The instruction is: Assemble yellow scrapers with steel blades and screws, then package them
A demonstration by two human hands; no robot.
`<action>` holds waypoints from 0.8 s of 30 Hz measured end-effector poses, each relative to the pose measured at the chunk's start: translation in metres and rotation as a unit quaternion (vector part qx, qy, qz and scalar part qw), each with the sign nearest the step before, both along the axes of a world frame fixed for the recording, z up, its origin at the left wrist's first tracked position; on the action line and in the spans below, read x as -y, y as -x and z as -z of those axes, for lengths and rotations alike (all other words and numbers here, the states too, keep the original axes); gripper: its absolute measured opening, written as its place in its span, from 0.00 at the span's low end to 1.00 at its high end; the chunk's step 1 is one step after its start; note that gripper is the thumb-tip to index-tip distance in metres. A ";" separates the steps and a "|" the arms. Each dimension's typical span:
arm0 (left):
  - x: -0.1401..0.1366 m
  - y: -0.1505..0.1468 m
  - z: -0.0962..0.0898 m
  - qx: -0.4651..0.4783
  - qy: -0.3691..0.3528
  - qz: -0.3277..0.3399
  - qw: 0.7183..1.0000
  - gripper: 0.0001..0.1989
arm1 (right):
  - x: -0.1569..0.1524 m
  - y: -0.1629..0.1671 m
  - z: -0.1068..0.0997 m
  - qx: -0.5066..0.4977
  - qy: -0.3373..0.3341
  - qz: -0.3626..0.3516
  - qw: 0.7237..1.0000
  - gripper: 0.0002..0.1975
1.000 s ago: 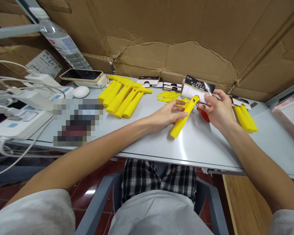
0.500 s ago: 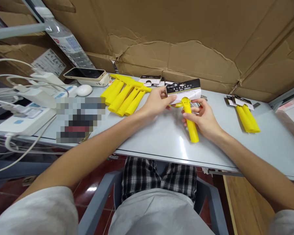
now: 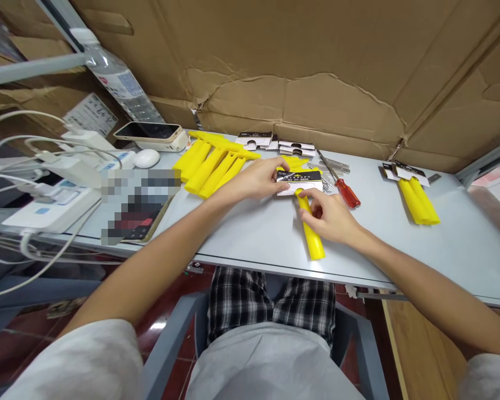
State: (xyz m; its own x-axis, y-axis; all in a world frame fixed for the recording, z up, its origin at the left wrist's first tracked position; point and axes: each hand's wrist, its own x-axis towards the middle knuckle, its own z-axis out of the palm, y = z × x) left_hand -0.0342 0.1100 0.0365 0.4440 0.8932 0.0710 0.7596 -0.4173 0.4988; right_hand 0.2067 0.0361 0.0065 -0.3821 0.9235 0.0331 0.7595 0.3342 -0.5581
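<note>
A yellow-handled scraper point(image 3: 311, 239) lies on the grey tabletop in front of me, its far end under a black-and-white header card point(image 3: 300, 176). My left hand point(image 3: 265, 179) pinches the card's left edge between thumb and fingers. On the upper part of the handle, my right hand point(image 3: 331, 215) has its thumb along the side and its index finger bent over the top by the card. The scraper's blade end is hidden by the card. Just beyond the card are small yellow pieces point(image 3: 294, 161). A red-handled screwdriver point(image 3: 347, 193) lies right of the card, near metal blades point(image 3: 335, 165).
Several yellow scraper handles point(image 3: 210, 169) lie to the left. Two carded scrapers point(image 3: 419, 203) lie at the right. Spare cards point(image 3: 296, 148) rest by the cardboard wall point(image 3: 300, 105). A phone point(image 3: 150, 131), a mouse point(image 3: 146, 159), a power strip point(image 3: 52, 205) and a bottle point(image 3: 123, 83) crowd the left.
The scraper and card have come down from a raised, tilted hold onto the table, slightly left and nearer me. Both hands have lowered with them. The screwdriver and blades now show behind.
</note>
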 end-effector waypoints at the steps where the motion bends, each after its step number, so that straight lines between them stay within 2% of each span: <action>1: 0.000 0.000 0.002 -0.007 -0.013 -0.011 1.000 0.25 | -0.001 0.000 0.001 0.000 0.000 0.005 1.000 0.25; 4: -0.003 0.001 0.010 -0.018 -0.059 -0.046 0.997 0.22 | -0.004 0.000 0.003 0.001 -0.003 0.002 1.000 0.23; 9: -0.010 0.005 0.017 0.017 -0.114 -0.082 0.990 0.16 | -0.006 -0.004 -0.002 0.005 -0.021 -0.018 1.000 0.25; 13: -0.001 0.005 0.001 0.015 -0.129 -0.077 0.989 0.15 | -0.009 -0.010 -0.011 0.049 -0.035 0.002 0.998 0.21; 17: 0.029 0.012 -0.011 -0.040 -0.100 -0.042 0.993 0.20 | -0.012 -0.015 -0.021 0.129 -0.040 0.022 0.991 0.20; 19: 0.050 0.019 -0.003 -0.079 -0.097 -0.010 0.992 0.23 | -0.012 -0.018 -0.027 0.188 -0.029 0.016 0.982 0.20; 21: 0.073 0.025 0.012 -0.110 -0.107 0.010 0.988 0.28 | -0.009 -0.022 -0.029 0.231 -0.019 0.004 0.973 0.22; 24: 0.102 0.026 0.039 -0.153 -0.090 -0.022 0.984 0.34 | 0.003 -0.029 -0.021 0.259 -0.027 -0.041 0.965 0.28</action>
State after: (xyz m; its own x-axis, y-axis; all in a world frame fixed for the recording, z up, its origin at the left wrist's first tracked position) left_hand -0.0601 0.0078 -0.0026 0.4296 0.8976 0.0986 0.8825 -0.4405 0.1649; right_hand 0.2352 0.0331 0.0273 -0.4313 0.8922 -0.1342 0.9019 0.4225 -0.0899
